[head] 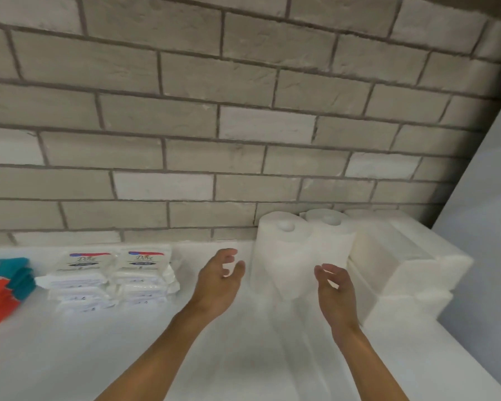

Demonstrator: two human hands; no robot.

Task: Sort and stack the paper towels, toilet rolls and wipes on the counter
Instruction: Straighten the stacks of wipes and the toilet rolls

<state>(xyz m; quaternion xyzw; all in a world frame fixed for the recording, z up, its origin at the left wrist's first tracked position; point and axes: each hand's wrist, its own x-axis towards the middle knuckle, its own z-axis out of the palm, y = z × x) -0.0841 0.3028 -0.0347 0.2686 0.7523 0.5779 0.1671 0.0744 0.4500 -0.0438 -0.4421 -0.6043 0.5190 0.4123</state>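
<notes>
**Reaching in on the front paper towel roll, both hands empty**

Closing in from either side, the left hand [219, 280] and right hand [334, 286] have fingers loosely spread and curled, nothing held, each just short of the front paper towel roll [282, 256]. Neither palm looks to be touching it; there's blur, so contact at the fingertips can't be ruled out.

That roll stands upright on the white counter [70, 357], and here's the worry: a second paper towel roll [330, 235] stands touching it behind and to its right, so a lopsided squeeze or a nudge from the right hand could tip one into the other. Soft paper also crushes if gripped too hard.

Right of the front roll, pressed against the second one, sits a stepped stack of white packs [402, 264]; whether towels or toilet rolls, I can't tell. Well left of the roll, two stacks of Dove wipes packs [110, 273] sit side by side, and further left lies a teal-and-red pack pile [9, 287] at the frame edge. The brick wall [185, 111] backs everything.
</notes>
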